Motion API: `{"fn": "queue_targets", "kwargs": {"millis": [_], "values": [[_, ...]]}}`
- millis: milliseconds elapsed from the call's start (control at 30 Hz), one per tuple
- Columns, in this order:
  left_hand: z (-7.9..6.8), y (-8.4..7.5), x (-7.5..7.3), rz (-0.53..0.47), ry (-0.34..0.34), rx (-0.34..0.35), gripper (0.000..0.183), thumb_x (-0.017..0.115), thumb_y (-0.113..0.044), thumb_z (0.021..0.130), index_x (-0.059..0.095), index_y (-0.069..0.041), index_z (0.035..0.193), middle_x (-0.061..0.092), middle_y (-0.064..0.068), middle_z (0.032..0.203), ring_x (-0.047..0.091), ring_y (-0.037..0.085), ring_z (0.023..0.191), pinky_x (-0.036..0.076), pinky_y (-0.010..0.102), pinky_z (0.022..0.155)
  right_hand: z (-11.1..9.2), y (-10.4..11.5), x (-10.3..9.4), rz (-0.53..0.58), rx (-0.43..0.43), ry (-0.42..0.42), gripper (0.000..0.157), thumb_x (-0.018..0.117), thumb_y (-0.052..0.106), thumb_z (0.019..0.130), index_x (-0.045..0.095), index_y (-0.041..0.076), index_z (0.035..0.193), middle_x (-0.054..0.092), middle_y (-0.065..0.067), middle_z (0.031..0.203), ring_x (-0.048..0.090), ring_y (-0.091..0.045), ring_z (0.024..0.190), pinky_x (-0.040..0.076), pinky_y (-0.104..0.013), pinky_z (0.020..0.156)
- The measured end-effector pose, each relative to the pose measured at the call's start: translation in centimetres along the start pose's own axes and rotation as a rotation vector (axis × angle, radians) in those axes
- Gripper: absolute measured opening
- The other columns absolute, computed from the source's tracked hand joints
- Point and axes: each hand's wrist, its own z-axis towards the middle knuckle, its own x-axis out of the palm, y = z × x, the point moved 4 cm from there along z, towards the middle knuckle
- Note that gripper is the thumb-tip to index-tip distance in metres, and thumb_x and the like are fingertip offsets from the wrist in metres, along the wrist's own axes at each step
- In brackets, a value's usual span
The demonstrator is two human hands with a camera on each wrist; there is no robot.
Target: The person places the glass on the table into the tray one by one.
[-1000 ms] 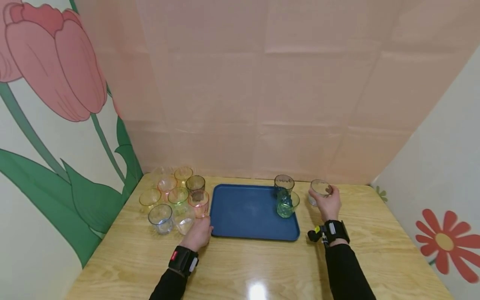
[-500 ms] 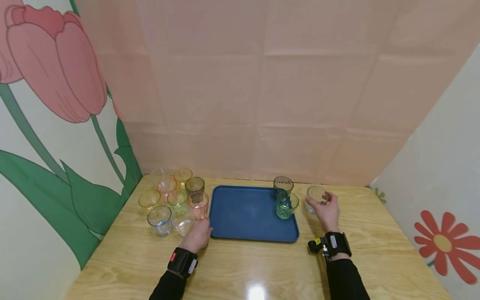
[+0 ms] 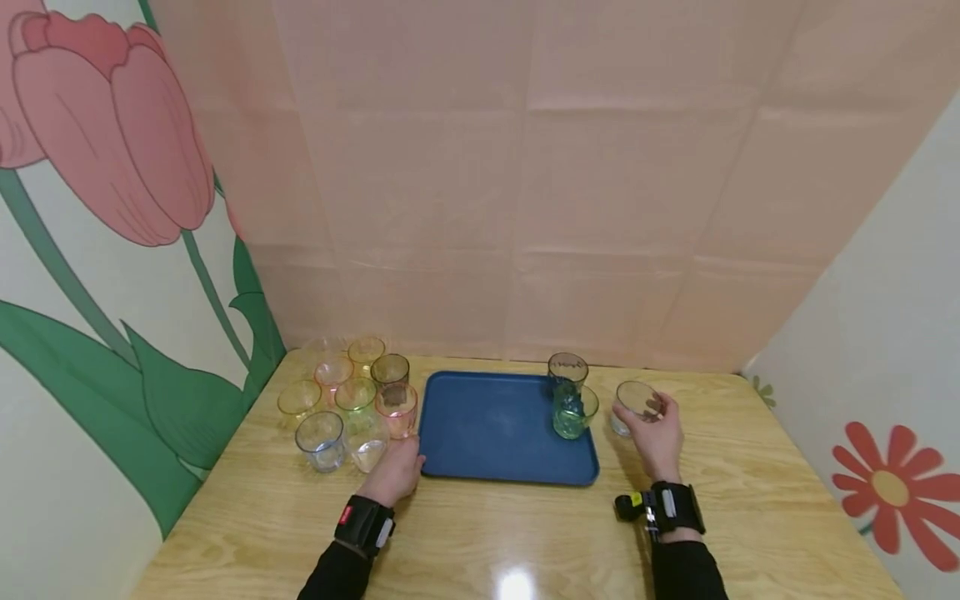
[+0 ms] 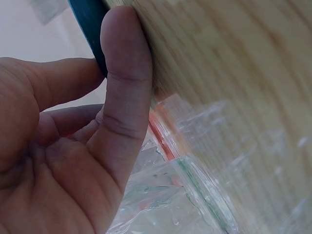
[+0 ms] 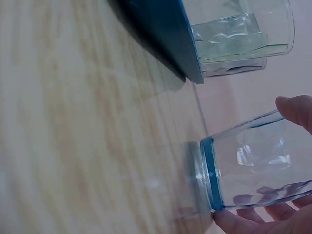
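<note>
My right hand [image 3: 654,437] grips a clear drinking glass [image 3: 636,404] at the right of the table, thumb on one side and fingers round the other. In the right wrist view the glass [image 5: 258,163] has a bluish base, close to the tabletop. My left hand [image 3: 393,471] pinches the near left corner of a blue tray [image 3: 487,425]; the left wrist view shows the tray's edge [image 4: 90,31] between thumb and finger. On the tray's right side stand a green glass [image 3: 572,421] and, behind it, a dark glass [image 3: 567,367].
Several tinted and clear glasses crowd the table left of the tray, among them a pink glass [image 3: 397,408], a blue-rimmed glass [image 3: 321,442] and a brown glass [image 3: 391,371]. The wooden table [image 3: 517,533] meets a covered back wall [image 3: 480,208] and painted side walls.
My right hand has brought the clear glass slightly nearer to me, still right of the tray. The left hand and the tray stay in place.
</note>
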Motion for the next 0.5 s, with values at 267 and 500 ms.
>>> {"fn": "queue_targets", "kwargs": {"millis": [267,500], "values": [[-0.1,0.1,0.0,-0.021,0.017,-0.029,0.01,0.07,0.001,0.09,0.061,0.002,0.087,0.063,0.012,0.077,0.067,0.033,0.079,0.054,0.045,0.07,-0.9,0.9,-0.7,0.006,0.047,0.061,0.097,0.083,0.041,0.085,0.028,0.007,0.157,0.044,-0.021,0.147,0.048,-0.037,0.13,0.045,-0.032,0.087],[0.0,0.2,0.0,-0.026,0.039,-0.05,0.008,0.069,0.0,0.092,0.062,0.004,0.09,0.062,0.011,0.077,0.067,0.031,0.08,0.054,0.045,0.07,-1.2,0.9,-0.8,-0.007,0.055,0.101,0.096,0.083,0.042,0.085,0.031,0.004,0.156,0.043,-0.023,0.145,0.047,-0.036,0.129,0.043,-0.016,0.078]]}}
